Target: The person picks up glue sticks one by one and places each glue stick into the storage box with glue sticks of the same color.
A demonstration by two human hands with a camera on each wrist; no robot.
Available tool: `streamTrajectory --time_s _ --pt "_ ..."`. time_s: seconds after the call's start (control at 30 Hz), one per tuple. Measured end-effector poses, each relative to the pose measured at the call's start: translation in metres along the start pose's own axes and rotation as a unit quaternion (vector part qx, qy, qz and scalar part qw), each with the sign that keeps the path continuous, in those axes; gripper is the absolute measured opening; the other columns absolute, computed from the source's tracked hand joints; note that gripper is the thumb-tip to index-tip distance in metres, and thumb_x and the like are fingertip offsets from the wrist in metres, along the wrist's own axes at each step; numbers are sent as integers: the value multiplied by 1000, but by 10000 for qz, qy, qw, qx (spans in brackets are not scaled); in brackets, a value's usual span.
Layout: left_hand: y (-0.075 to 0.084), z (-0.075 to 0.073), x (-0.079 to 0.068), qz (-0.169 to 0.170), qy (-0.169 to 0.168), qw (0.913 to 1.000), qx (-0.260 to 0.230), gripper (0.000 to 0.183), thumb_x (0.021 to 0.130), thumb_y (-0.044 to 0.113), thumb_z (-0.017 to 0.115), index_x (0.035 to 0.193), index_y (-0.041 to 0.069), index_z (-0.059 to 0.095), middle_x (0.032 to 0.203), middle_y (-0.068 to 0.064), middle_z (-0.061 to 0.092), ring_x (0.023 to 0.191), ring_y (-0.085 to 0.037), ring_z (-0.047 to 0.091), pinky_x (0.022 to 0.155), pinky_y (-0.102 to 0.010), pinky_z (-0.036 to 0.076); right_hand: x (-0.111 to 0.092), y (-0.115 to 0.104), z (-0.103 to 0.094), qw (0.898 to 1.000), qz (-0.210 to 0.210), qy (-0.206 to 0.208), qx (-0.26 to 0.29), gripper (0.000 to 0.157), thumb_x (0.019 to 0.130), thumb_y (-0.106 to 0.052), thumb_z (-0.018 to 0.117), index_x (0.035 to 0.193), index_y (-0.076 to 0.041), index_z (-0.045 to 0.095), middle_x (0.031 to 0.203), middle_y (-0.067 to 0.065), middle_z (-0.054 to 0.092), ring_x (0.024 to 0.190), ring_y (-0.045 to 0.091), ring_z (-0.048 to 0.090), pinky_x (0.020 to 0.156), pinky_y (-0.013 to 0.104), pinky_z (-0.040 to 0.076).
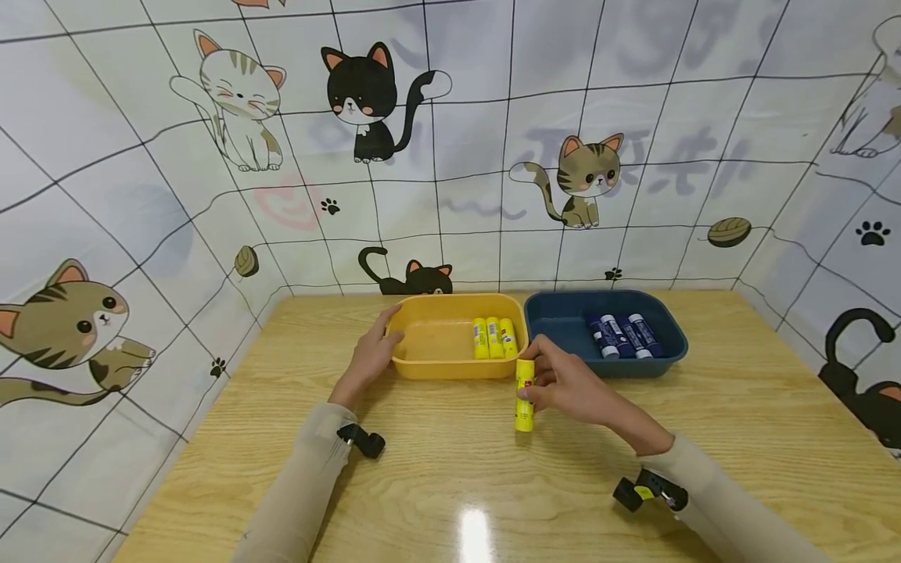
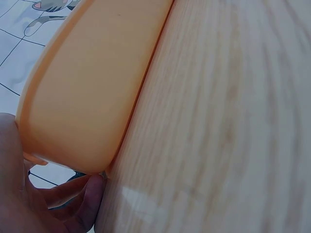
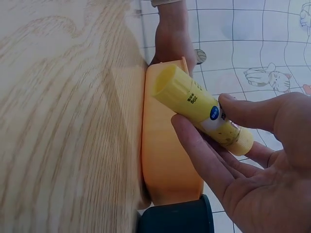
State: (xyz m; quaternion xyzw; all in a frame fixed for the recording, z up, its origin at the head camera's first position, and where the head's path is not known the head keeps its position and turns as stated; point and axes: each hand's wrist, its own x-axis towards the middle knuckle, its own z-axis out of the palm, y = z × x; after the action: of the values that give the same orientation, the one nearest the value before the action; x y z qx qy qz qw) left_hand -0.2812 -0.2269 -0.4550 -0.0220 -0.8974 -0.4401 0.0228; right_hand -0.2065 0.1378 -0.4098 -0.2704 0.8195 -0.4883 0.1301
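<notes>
My right hand (image 1: 573, 387) pinches a yellow glue stick (image 1: 524, 414) between thumb and fingers, just in front of where two bins meet. In the right wrist view the glue stick (image 3: 194, 104) is tilted above the table, its label partly covered by fingers. My left hand (image 1: 369, 352) grips the left end of the yellow bin (image 1: 429, 369), thumb over the rim; in the left wrist view its fingers curl against the bin's outer end. Three yellow glue sticks (image 1: 494, 338) lie side by side at the right end inside that bin.
A dark blue bin (image 1: 605, 367) stands against the yellow bin's right side, with several dark blue glue sticks (image 1: 626, 336) in it. Both bins are near the back edge of the wooden table (image 1: 436, 461). A cat-patterned cloth wall (image 1: 472, 195) rises behind them.
</notes>
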Motion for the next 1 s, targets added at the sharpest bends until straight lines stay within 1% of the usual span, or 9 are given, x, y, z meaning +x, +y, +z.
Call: streamTrajectory --time_s 0.17,0.23,0.33,0.43,0.6,0.67,0.73,0.83,1.0 --pt "0 1 0 -6 19 10000 32 56 107 32 47 161 36 33 166 -10 38 150 -43 37 120 -63 32 1 -3 -1 9999 -66 -22 -94 47 96 -12 74 130 -8 42 112 20 72 87 22 73 75 43 64" --pt "-1 1 -1 -20 15 10000 24 56 106 32 47 161 36 34 166 -11 39 150 -43 38 120 -63 32 2 -6 -2 9998 -147 20 -143 49 96 -12 74 132 -7 41 111 20 73 86 21 73 74 42 63" --pt "-2 1 0 -25 17 10000 18 56 107 32 47 161 35 34 166 -11 38 150 -42 37 121 -62 32 6 -13 -4 9997 -163 112 -112 52 96 -11 73 136 -5 40 110 20 73 83 20 74 75 44 64" --pt "-3 1 0 -23 26 10000 21 56 107 32 46 162 35 33 167 -11 37 151 -43 37 121 -62 31 11 -21 -7 9996 -178 174 -104 55 96 -11 73 138 -4 39 111 20 72 83 19 74 75 43 64" --pt "-2 0 0 -9 59 10000 12 56 106 31 47 161 34 34 166 -11 38 151 -42 37 121 -62 31 22 -36 -14 9993 -235 250 -171 55 97 -12 72 139 -5 39 112 21 71 86 22 74 74 36 63" --pt "-1 0 0 -10 60 10000 -11 56 106 31 47 161 35 34 166 -11 39 150 -42 37 121 -62 32 27 -42 -16 9993 -242 262 -110 54 97 -13 72 140 -5 40 112 22 70 87 25 73 73 35 63" --pt "0 1 0 -17 55 10000 -33 56 107 31 47 161 36 34 166 -11 39 150 -41 38 120 -61 34 33 -47 -18 9994 -222 280 -5 55 97 -12 71 142 -6 41 112 23 68 86 28 72 72 35 63" --pt "0 1 0 -29 39 10000 -52 56 107 31 47 161 36 34 166 -11 39 150 -41 39 119 -61 36 43 -51 -21 9993 -208 318 11 56 97 -12 71 145 -7 42 113 23 66 87 27 72 72 36 63" --pt "1 2 0 -27 48 9999 -88 56 107 30 47 161 36 34 165 -12 39 148 -41 41 117 -59 38 60 -59 -23 9993 -198 311 -60 56 96 -10 72 146 -8 45 113 23 64 91 25 73 75 44 64"
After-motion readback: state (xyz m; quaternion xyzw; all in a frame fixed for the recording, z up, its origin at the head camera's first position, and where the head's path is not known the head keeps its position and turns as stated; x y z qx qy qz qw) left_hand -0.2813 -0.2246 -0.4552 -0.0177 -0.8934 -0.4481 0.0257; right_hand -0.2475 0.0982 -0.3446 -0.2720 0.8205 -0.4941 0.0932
